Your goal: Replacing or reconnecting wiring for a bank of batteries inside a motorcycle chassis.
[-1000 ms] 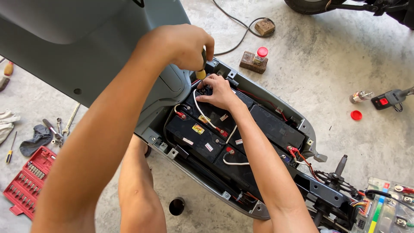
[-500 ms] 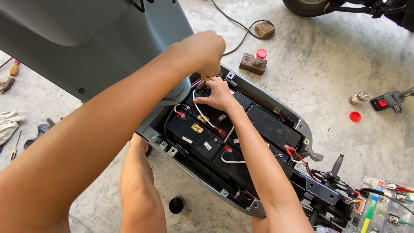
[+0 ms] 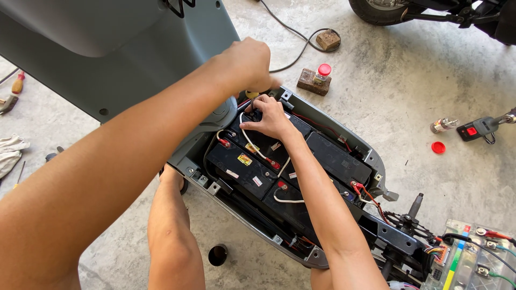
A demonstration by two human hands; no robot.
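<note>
Both hands have crept toward the far end of the tray (image 3: 344, 140) since a second ago. I see my left hand (image 3: 248, 64) fisted, fingers pressed together around a tool whose yellow bit barely shows under it. Right hand (image 3: 269, 115) rests on the batteries (image 3: 242, 169), fingers pinching a white wire (image 3: 252, 146) near the terminal. Inside the grey tray sit black batteries side by side, linked by white and red leads. Small yellow and white labels lie on their tops. On the floor, a red cap (image 3: 438, 147) lies apart.
</note>
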